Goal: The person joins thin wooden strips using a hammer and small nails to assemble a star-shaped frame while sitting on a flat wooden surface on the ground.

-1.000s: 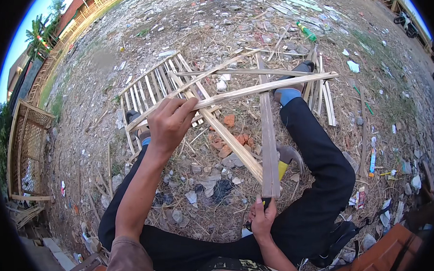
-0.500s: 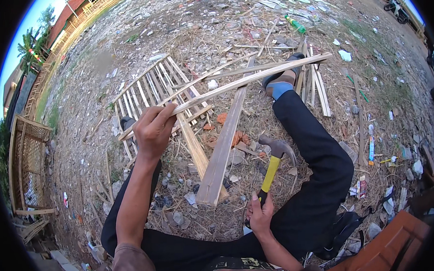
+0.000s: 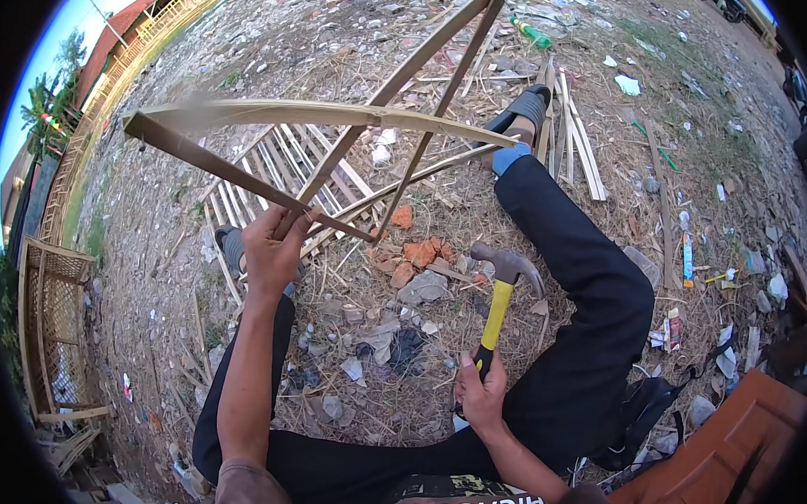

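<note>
My left hand [image 3: 273, 251] is closed around the near slat of a wooden slat frame [image 3: 218, 174], which is raised off the ground and tilted. Its slats are joined at angles, and two long ones reach up past the top of the view. Lower right, my right hand [image 3: 481, 395] grips a claw hammer [image 3: 497, 312] by its black and yellow handle, head up, apart from the frame. Under the frame lies a slatted wooden panel [image 3: 238, 162], partly hidden, with my left foot beside it. My right foot [image 3: 524, 113] is near the frame's right end.
Broken brick pieces [image 3: 420, 253] and stones lie between my legs. Loose slats [image 3: 588, 161] and a green bottle [image 3: 531, 32] are beyond my right foot. A brown wooden panel [image 3: 710, 446] and black bag [image 3: 646, 416] sit lower right. A mesh panel [image 3: 58, 318] stands at left.
My left hand has lifted and turned the slat frame, so its slats now stand up off the ground. The hammer and my right hand have barely moved.
</note>
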`<control>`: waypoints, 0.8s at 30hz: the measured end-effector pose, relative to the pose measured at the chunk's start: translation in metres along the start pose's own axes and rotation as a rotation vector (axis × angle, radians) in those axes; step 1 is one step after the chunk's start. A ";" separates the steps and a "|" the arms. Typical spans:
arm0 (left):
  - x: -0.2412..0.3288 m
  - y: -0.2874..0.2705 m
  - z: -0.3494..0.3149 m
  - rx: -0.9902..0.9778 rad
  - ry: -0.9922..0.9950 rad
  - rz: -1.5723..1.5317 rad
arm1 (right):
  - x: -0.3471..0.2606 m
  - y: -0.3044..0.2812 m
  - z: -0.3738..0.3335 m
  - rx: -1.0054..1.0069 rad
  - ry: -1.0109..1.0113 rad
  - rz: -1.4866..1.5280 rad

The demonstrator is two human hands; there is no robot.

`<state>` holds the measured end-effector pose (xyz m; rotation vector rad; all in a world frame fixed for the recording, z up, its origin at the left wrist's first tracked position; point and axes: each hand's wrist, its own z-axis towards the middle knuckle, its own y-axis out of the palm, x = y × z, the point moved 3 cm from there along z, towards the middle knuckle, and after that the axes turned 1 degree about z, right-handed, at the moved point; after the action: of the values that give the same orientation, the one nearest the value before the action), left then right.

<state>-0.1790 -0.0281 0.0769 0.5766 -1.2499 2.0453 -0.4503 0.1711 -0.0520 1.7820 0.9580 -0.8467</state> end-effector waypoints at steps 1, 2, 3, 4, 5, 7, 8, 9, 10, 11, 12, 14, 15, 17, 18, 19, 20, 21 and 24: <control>-0.004 -0.003 0.000 -0.060 -0.158 0.000 | 0.001 0.002 0.000 -0.007 0.004 0.004; -0.010 0.001 0.000 -0.005 -0.118 -0.107 | 0.002 0.003 -0.001 -0.014 0.002 0.004; -0.011 -0.005 0.002 -0.002 -0.119 -0.098 | 0.002 0.005 -0.001 -0.021 0.001 0.003; -0.016 -0.005 0.005 -0.109 -0.212 -0.103 | 0.002 0.006 -0.002 -0.020 0.002 0.000; -0.020 -0.004 0.006 -0.217 -0.304 -0.107 | 0.001 0.006 -0.002 -0.018 0.002 -0.006; -0.018 0.001 0.006 -0.292 -0.346 -0.132 | 0.000 0.005 -0.001 -0.012 0.002 -0.015; -0.014 0.006 0.004 -0.352 -0.446 -0.203 | -0.001 0.004 -0.001 0.009 -0.006 -0.066; -0.012 0.011 0.002 -0.412 -0.544 -0.275 | -0.002 0.002 0.001 0.031 -0.015 -0.116; -0.018 0.016 -0.003 -0.481 -0.574 -0.262 | -0.005 0.001 0.005 0.037 -0.013 -0.118; -0.022 0.016 -0.006 -0.485 -0.579 -0.259 | -0.014 0.003 0.013 0.062 -0.128 -0.230; -0.025 0.017 -0.010 -0.524 -0.596 -0.299 | -0.025 0.005 0.024 0.089 -0.243 -0.342; -0.036 0.013 -0.019 -0.580 -0.667 -0.322 | -0.060 0.015 0.055 0.125 -0.291 -0.569; -0.036 0.011 -0.021 -0.586 -0.672 -0.318 | -0.075 0.020 0.075 0.155 -0.356 -0.605; -0.032 0.009 -0.022 -0.642 -0.740 -0.418 | -0.101 0.026 0.114 0.182 -0.468 -0.661; -0.032 0.008 -0.021 -0.642 -0.734 -0.418 | -0.111 0.027 0.131 0.177 -0.513 -0.679; -0.033 0.010 -0.021 -0.663 -0.740 -0.465 | -0.119 0.026 0.144 0.180 -0.516 -0.680; -0.035 0.011 -0.024 -0.682 -0.752 -0.510 | -0.124 0.025 0.155 0.151 -0.522 -0.780; -0.038 0.011 -0.025 -0.682 -0.755 -0.510 | -0.126 0.025 0.161 0.120 -0.526 -0.880; -0.046 0.007 -0.027 -0.692 -0.766 -0.588 | -0.132 0.031 0.167 0.144 -0.683 -1.004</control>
<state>-0.1537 -0.0209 0.0302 1.2438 -1.8038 0.8152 -0.5079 -0.0250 0.0144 0.8793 1.3066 -2.0151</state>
